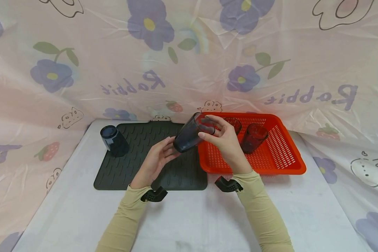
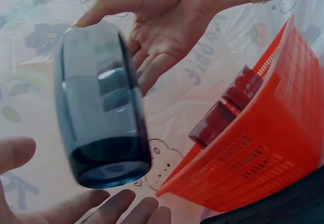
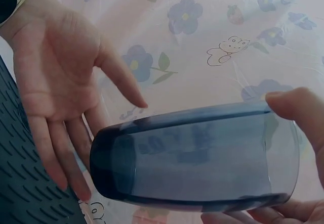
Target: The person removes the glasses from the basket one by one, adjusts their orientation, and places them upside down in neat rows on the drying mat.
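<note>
A dark blue-tinted drinking glass (image 1: 189, 134) hangs tilted in the air, its thick base toward the lower left. My right hand (image 1: 230, 143) holds it near the rim, thumb on one side and fingers on the other. Close to the glass's base is my left hand (image 1: 154, 161), palm turned toward it, fingers extended. In the right wrist view, the left hand's fingers (image 3: 71, 148) are beside the base; whether they touch it I cannot tell. In the left wrist view the glass (image 2: 104, 107) shows its base end above the left fingertips (image 2: 116, 206).
A dark ribbed drying mat (image 1: 179, 178) lies on the white table (image 1: 189, 224). Another dark glass (image 1: 114, 141) stands at the mat's left. On the right, an orange-red perforated basket (image 1: 283, 148) contains a glass (image 1: 254, 138) and another glass (image 1: 236, 124) partly behind my right hand.
</note>
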Available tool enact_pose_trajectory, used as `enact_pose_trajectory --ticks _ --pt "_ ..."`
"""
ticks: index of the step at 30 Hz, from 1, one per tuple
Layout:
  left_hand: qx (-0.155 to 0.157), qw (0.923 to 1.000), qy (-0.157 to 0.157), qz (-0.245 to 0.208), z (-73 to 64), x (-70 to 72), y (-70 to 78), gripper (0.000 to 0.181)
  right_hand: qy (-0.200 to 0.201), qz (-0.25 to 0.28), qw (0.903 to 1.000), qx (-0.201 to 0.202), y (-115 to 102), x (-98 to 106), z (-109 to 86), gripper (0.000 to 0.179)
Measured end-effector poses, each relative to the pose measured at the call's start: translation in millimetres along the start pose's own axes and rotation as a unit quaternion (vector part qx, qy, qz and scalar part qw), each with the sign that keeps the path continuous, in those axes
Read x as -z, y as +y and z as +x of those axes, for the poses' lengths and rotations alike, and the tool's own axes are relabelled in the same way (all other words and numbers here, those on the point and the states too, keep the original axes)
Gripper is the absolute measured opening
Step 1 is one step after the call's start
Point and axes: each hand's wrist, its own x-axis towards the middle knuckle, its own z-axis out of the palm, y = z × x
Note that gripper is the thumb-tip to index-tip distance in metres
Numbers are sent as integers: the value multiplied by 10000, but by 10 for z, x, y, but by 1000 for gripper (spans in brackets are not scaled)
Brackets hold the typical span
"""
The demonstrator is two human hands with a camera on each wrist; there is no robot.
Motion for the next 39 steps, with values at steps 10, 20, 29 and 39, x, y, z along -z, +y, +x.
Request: enact_pose_trajectory --ticks 10,20,29,39 --pt "270 9972 -269 -645 63 -75 -139 48 -78 102 9999 112 12 -31 10 61" --pt "376 9933 -425 -1010 66 -147 -168 50 -212 64 9996 197 46 -33 -8 60" --pt "206 9961 539 -672 63 -102 -85 53 -506 -217 9983 -187 107 30 -23 63" --pt "-222 9838 1211 -1302 82 -76 53 35 -635 -778 9938 -484 263 35 -35 67"
